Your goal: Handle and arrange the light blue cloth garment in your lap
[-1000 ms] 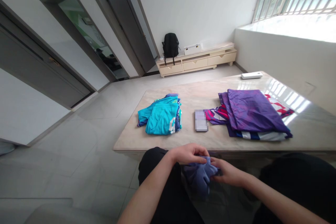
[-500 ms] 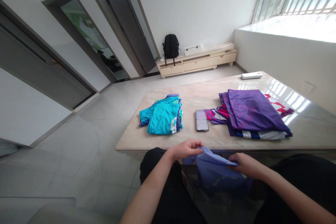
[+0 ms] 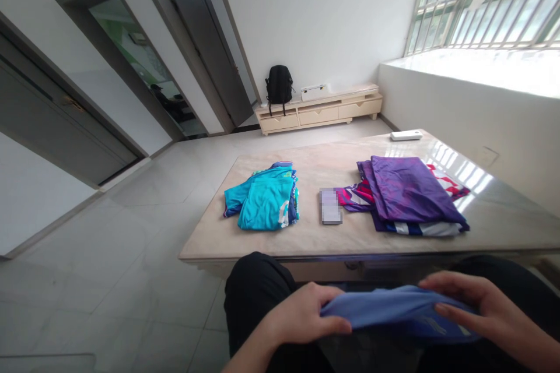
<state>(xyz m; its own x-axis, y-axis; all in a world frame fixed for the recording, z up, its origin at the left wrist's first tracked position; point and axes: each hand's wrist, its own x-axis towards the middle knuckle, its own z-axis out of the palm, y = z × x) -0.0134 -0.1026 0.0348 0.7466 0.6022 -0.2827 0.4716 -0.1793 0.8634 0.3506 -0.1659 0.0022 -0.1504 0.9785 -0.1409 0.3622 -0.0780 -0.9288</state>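
A blue garment [image 3: 385, 307] with a pale print is stretched between my hands above my lap, just off the table's near edge. My left hand [image 3: 301, 315] pinches its left end between thumb and fingers. At the other end, my right hand [image 3: 476, 303] has thumb and fingers closed round the cloth. The garment's lower part is dark and blurred. On the table lies a folded teal shirt stack [image 3: 266, 198] at left. Toward the right is a stack of folded clothes with a purple garment [image 3: 411, 195] on top.
A phone [image 3: 331, 206] with a blurred screen lies between the stacks on the marble-look table [image 3: 245, 245]. A white oblong object [image 3: 406, 136] rests at the far edge. Beyond are a low cabinet [image 3: 317, 115], a black backpack [image 3: 279, 86] and a barred window. My knees are under the near edge.
Both hands have come down and nearer to me, spreading farther apart. The blue garment, hanging bunched before, is now pulled out sideways between them. My view has tilted slightly.
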